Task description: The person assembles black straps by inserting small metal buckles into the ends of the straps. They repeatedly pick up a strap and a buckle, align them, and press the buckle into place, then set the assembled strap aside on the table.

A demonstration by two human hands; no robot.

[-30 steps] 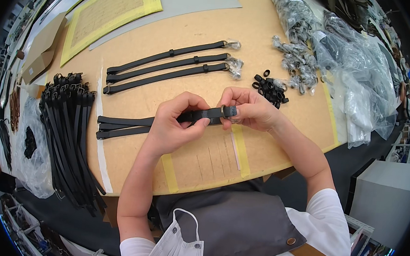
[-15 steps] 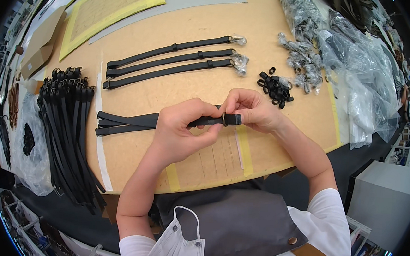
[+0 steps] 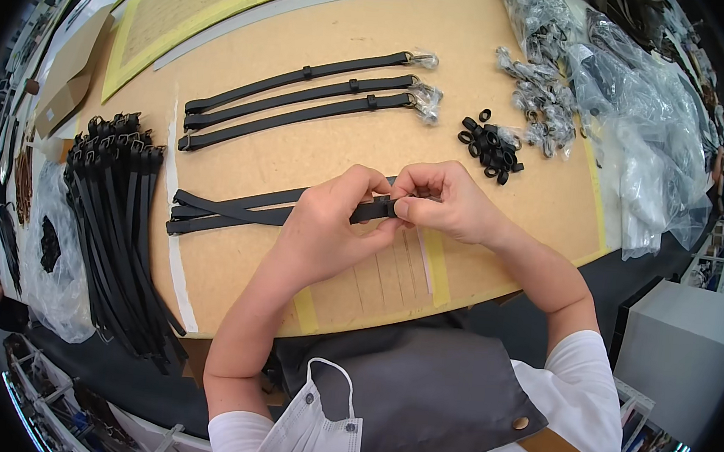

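Observation:
Both of my hands meet over the middle of the wooden table (image 3: 300, 145). My left hand (image 3: 328, 228) pinches a black strap (image 3: 235, 212) whose long end trails off to the left across the board. My right hand (image 3: 440, 200) grips the same strap's right end, fingertips closed on a small piece there; the piece itself is hidden by my fingers. Three finished black straps (image 3: 300, 94) with wrapped metal clips lie in a row further back.
A pile of small black loops (image 3: 489, 142) sits just beyond my right hand. Clear bags of metal clips (image 3: 553, 71) and plastic wrap (image 3: 648, 155) fill the right side. A thick bundle of black straps (image 3: 115, 224) hangs over the left edge. Yellow-edged mat (image 3: 192, 9) at the back.
My hands have drawn slightly closer together and nearer to me with the strap; the strap's right end is now covered by my right fingers.

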